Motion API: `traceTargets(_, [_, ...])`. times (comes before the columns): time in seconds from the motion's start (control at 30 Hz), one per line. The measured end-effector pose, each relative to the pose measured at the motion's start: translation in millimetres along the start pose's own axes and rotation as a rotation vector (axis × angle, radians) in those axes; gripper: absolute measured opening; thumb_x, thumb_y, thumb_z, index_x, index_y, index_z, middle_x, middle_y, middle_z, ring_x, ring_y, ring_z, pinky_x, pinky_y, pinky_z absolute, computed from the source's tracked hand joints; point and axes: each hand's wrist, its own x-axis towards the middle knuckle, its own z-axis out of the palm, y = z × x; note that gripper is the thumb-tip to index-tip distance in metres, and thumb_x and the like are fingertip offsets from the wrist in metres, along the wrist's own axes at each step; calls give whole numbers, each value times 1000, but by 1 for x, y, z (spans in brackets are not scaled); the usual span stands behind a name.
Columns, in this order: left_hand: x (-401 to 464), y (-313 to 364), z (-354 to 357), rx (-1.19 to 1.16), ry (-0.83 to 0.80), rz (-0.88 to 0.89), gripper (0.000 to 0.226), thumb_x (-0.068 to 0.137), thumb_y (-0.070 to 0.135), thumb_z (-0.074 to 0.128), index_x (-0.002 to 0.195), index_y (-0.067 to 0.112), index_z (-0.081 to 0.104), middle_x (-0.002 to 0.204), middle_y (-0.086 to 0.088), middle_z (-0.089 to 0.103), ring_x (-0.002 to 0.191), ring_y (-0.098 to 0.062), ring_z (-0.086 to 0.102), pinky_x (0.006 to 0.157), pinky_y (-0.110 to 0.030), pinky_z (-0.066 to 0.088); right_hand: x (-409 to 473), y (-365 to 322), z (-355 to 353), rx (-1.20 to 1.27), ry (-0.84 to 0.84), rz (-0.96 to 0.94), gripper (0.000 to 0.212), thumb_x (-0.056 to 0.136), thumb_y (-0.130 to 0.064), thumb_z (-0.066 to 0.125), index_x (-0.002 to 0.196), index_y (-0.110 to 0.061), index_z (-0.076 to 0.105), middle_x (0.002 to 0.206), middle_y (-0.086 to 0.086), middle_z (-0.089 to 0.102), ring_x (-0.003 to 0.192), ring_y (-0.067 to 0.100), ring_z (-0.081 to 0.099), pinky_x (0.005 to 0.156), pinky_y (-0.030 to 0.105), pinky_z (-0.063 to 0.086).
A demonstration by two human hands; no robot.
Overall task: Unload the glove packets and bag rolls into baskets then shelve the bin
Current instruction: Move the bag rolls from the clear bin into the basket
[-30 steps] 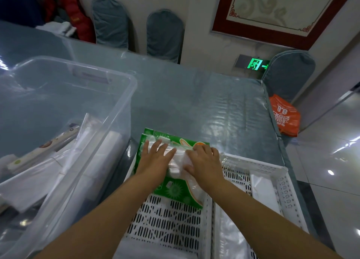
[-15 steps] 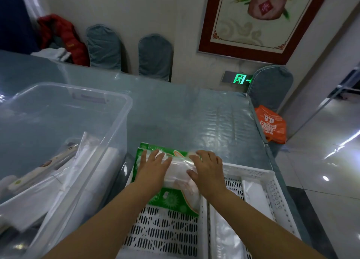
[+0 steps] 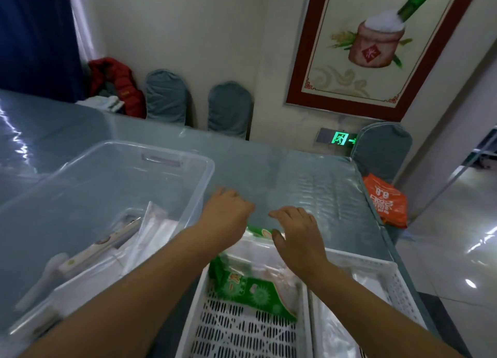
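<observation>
- Glove packets point(image 3: 250, 290), green and clear, lie in the left white basket point(image 3: 242, 333), below and just behind both hands; the top end leans on the far rim, so the stack could slide or spill over it if knocked.
- Left hand point(image 3: 228, 209) hovers above the gap between bin and basket, fingers loosely curled, holding nothing; swinging toward the clear bin point(image 3: 172, 174), the forearm could catch its near wall and shove it along the slick table cover point(image 3: 309, 185).
- Right hand point(image 3: 295, 226) hangs open and empty over the basket's far rim, with the right basket point(image 3: 382, 282) to its outer side.
- Bag rolls point(image 3: 158, 231) and flat packets remain in the bin, left of the left hand; they look slippery, so a loose grab may drop some.
- Blur makes the bin's contents hard to tell apart; a wrong item could be picked.
</observation>
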Motion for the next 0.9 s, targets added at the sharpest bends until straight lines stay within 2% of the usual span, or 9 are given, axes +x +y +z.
traceTargets(0.1, [-18,-42,-20,-19,16,-7,43,81,18,51,123,26,56,119,-1,63,113,-25,52,98,-31,32,13,-31,-2,31,18,-42,32,67,-4,72,98,-12,68,91,6,68,85,29,62,73,37,47])
traceTargets(0.23, [-55,-116,-39,-119,26,-117,39,85,21,52,123,30,55,126,3,57,113,-23,54,89,-32,42,35,-87,5,118,1,-96,27,72,0,68,97,-9,69,91,9,68,86,30,61,75,41,50])
traceTargets(0.4, [-105,-226,-46,-95,3,-259,37,84,21,58,119,29,58,128,6,56,118,-21,49,89,-35,44,69,-178,29,223,-52,-204,18,73,-2,67,91,-7,70,89,11,69,83,30,60,74,37,48])
traceTargets(0.5, [-130,-284,-45,-68,10,-279,38,81,18,63,119,22,61,128,0,58,121,-24,45,96,-39,44,89,-230,57,221,-200,-270,15,77,-9,65,91,-11,71,90,9,68,86,30,59,76,38,46])
traceTargets(0.63, [-152,-336,-34,-95,-12,-293,40,81,21,65,121,21,60,132,-2,55,123,-25,42,98,-36,38,116,-279,113,80,-457,-342,23,83,-19,56,103,-15,67,103,9,66,97,31,56,82,39,42])
traceTargets(0.73, [-164,-354,-16,-178,-22,-233,36,82,23,63,118,22,61,132,0,55,123,-24,40,100,-37,37,127,-300,154,-59,-607,-432,25,83,-18,57,106,-16,66,110,6,64,100,28,58,81,37,44])
traceTargets(0.8, [-168,-360,-6,-282,29,-226,31,82,20,64,114,22,64,127,2,59,122,-24,38,97,-34,37,131,-308,179,-135,-671,-492,23,83,-17,59,105,-16,67,111,7,64,99,27,61,81,36,47])
traceTargets(0.9, [-168,-366,3,-360,80,-243,30,82,17,62,112,23,64,121,5,62,122,-23,36,98,-32,35,131,-312,212,-170,-729,-481,24,88,-17,59,111,-16,63,117,8,63,102,26,60,90,36,45])
